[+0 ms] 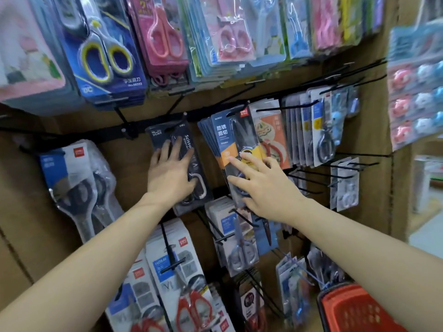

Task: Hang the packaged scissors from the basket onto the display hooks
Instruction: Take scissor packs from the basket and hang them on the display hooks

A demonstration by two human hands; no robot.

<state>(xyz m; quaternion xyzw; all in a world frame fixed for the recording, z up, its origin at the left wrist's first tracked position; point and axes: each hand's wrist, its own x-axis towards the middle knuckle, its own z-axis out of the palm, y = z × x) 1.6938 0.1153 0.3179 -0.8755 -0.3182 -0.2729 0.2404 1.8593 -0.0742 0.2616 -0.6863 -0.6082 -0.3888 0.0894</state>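
My left hand point(170, 172) lies flat with straight fingers on a black scissors pack point(184, 142) hanging from a hook on the middle rail. My right hand point(260, 185) has spread fingers pressing on the front pack of a stack of blue-and-orange scissors packs point(224, 137) hanging just to the right. Neither hand curls round a pack. The red basket point(354, 310) shows at the bottom right, below my right forearm; its contents are hidden.
Display hooks point(309, 105) jut out from a brown board crowded with packaged scissors: blue-yellow point(105, 56) and pink ones above, white packs point(74, 178) at left, red-handled ones point(191, 305) below. Several bare hooks point(309, 178) stick out at mid right.
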